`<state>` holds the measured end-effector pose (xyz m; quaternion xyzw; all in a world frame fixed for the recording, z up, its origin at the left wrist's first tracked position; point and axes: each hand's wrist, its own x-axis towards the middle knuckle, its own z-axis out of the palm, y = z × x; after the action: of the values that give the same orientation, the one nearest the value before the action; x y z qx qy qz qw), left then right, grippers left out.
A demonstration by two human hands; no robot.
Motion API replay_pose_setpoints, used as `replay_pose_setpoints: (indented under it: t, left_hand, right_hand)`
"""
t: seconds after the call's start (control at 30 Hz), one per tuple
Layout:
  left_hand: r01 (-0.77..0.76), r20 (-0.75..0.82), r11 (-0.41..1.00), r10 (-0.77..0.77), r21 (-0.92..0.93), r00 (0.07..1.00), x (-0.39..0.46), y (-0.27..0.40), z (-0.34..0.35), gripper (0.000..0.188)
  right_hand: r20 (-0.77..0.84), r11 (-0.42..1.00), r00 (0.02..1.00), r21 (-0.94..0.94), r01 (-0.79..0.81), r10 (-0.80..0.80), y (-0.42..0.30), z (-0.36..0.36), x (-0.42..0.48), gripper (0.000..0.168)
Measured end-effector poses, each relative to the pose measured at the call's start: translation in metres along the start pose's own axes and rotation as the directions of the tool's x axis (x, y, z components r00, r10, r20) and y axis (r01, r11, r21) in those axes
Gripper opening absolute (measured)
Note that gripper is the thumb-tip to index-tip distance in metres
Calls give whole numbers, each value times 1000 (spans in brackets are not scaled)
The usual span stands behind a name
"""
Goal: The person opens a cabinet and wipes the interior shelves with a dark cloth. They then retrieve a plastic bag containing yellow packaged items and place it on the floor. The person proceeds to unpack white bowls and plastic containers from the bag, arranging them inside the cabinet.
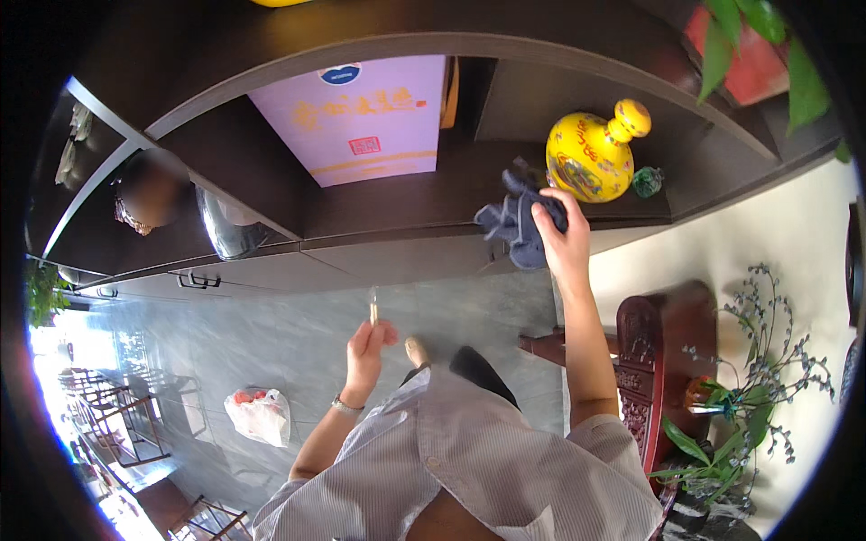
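My right hand (567, 237) grips a crumpled dark blue cloth (521, 223) at the front edge of a dark wooden shelf (399, 199). Just beyond the cloth, a yellow round-bodied bottle (585, 155) with painted decoration and a rounded stopper rests on that shelf. Beside it lies a small green ornament (647, 182). My left hand (367, 351) is lower, over the floor, its fingers closed on a small, thin gold-coloured object (374, 312) with a clear tip; its kind cannot be told. A pale purple box (372, 122) bearing writing stands in the shelf's middle compartment.
A silvery rounded vessel (230, 223) occupies the left compartment. Cabinet doors with black handles (196, 280) lie below. On the tiled floor sits a white plastic bag (258, 416) with red contents. At right are a carved dark red wooden piece of furniture (683, 365) and a leafy plant (751, 406).
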<state>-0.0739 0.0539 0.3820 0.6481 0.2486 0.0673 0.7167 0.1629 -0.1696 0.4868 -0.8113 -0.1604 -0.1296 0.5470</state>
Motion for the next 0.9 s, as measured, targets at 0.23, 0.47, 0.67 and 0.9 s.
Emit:
replay_pose_setpoints:
  t: [0.23, 0.47, 0.67, 0.9]
  left_hand:
    - [98, -119, 995, -95, 18, 988, -21, -21, -27, 19]
    - [167, -317, 982, -186, -85, 930, -56, -38, -6, 20]
    - [148, -298, 988, -126, 52, 946, -64, -13, 19, 18]
    - [129, -427, 989, -87, 71, 900, -83, -14, 27, 19]
  right_hand:
    - [-41, 637, 996, -767, -80, 75, 142, 83, 75, 63]
    - [302, 859, 889, -279, 429, -345, 129, 106, 67, 29]
    - [224, 896, 894, -138, 423, -387, 102, 133, 100, 33]
    - [459, 918, 812, 24, 395, -361, 119, 132, 73, 26]
